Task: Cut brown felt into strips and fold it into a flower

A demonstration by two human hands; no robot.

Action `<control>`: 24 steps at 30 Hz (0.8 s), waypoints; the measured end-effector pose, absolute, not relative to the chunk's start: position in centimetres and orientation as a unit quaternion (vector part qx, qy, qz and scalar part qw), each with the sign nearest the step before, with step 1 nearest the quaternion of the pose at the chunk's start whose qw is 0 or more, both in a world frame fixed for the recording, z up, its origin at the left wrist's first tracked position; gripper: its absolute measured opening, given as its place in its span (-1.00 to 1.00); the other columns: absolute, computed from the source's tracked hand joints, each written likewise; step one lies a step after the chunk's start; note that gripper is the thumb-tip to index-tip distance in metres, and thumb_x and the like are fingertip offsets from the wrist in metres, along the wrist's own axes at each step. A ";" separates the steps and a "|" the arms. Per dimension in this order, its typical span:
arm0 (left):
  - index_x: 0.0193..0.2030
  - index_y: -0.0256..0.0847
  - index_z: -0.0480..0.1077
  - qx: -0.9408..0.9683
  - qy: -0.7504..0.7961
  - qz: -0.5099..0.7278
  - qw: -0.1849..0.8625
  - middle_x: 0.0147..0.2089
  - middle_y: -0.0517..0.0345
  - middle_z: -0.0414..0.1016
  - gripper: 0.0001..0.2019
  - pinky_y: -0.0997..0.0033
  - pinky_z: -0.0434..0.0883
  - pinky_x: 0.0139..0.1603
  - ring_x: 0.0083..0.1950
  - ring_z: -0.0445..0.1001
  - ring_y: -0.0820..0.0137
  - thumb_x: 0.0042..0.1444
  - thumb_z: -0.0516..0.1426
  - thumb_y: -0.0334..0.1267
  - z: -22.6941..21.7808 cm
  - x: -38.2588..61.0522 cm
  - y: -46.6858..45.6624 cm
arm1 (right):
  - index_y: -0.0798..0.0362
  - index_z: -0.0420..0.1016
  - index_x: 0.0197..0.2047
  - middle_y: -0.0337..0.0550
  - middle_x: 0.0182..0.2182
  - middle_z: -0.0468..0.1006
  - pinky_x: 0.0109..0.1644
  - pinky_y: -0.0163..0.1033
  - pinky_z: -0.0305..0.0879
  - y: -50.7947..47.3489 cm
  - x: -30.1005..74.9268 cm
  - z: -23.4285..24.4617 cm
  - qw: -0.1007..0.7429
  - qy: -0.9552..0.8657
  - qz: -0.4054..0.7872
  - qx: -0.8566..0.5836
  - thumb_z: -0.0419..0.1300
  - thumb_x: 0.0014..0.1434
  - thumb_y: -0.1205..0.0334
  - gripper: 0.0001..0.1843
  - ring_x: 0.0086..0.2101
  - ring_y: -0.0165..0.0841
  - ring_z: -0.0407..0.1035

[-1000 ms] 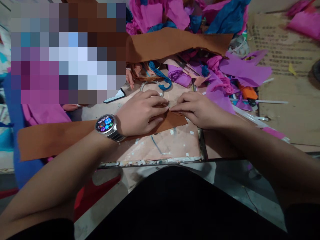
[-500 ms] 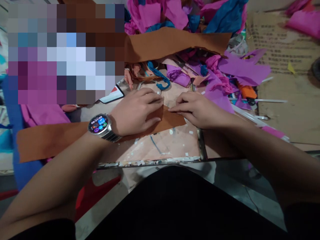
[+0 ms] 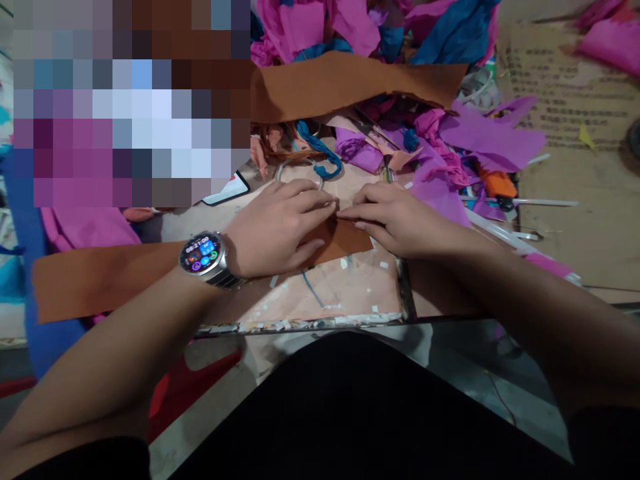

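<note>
A long strip of brown crepe paper (image 3: 107,277) lies across the table, passing under my left hand (image 3: 283,230). That hand rests palm down on it, fingers stretched toward the strip's far edge, thumb lower on the paper. A smartwatch (image 3: 203,255) sits on the left wrist. My right hand (image 3: 387,213) is at the strip's right end, fingers bent together, with the index fingertip and thumb at the paper's edge. The two hands' index fingertips nearly meet there. The underside of the right fingers is hidden.
A second brown strip (image 3: 350,87) lies behind, over scissors (image 3: 373,133) and heaps of pink, purple and blue crepe paper (image 3: 490,133). An orange-handled tool (image 3: 497,183) and white sticks lie right, beside cardboard (image 3: 575,227). A phone (image 3: 227,190) lies left; the upper left is blurred out.
My left hand has slid slightly right, its fingertips closer to the right index finger. The right hand and the brown strip look almost unmoved.
</note>
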State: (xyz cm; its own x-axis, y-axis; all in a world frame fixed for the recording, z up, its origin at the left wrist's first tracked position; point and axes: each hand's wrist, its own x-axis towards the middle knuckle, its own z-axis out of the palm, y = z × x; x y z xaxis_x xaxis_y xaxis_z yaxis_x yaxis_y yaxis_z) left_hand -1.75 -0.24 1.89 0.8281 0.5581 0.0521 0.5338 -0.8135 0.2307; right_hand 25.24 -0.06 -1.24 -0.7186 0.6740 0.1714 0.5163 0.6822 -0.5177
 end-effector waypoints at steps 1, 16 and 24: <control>0.35 -0.15 0.40 0.950 0.287 0.057 0.107 0.36 -0.13 0.43 -0.46 -0.22 0.33 0.30 0.40 0.31 -0.14 0.23 0.16 -0.20 1.8 -1.7 -0.3 | -0.07 0.63 0.16 0.02 -0.09 0.57 0.09 0.09 0.31 -0.1 25.3 -1.1 0.178 -0.899 0.228 -0.330 0.10 0.40 0.26 -0.62 -0.03 -0.08 0.43; 0.33 -0.20 0.42 0.951 0.286 0.040 0.111 0.36 -0.14 0.43 -0.49 -0.20 0.33 0.30 0.41 0.30 -0.12 0.27 0.13 -0.16 1.6 -1.8 -0.2 | -0.07 0.65 0.12 0.01 -0.12 0.54 0.02 0.00 0.35 -0.1 25.5 -1.3 0.181 -0.913 0.199 -0.308 0.01 0.44 0.26 -0.60 -0.08 -0.15 0.41; 0.35 -0.18 0.41 0.948 0.292 0.044 0.117 0.36 -0.12 0.43 -0.48 -0.18 0.35 0.29 0.41 0.30 -0.12 0.25 0.15 -0.16 1.5 -1.9 -0.2 | -0.09 0.65 0.12 -0.02 -0.12 0.53 0.02 -0.01 0.32 -0.1 25.5 -1.1 0.169 -0.914 0.201 -0.309 0.02 0.42 0.29 -0.59 -0.08 -0.16 0.40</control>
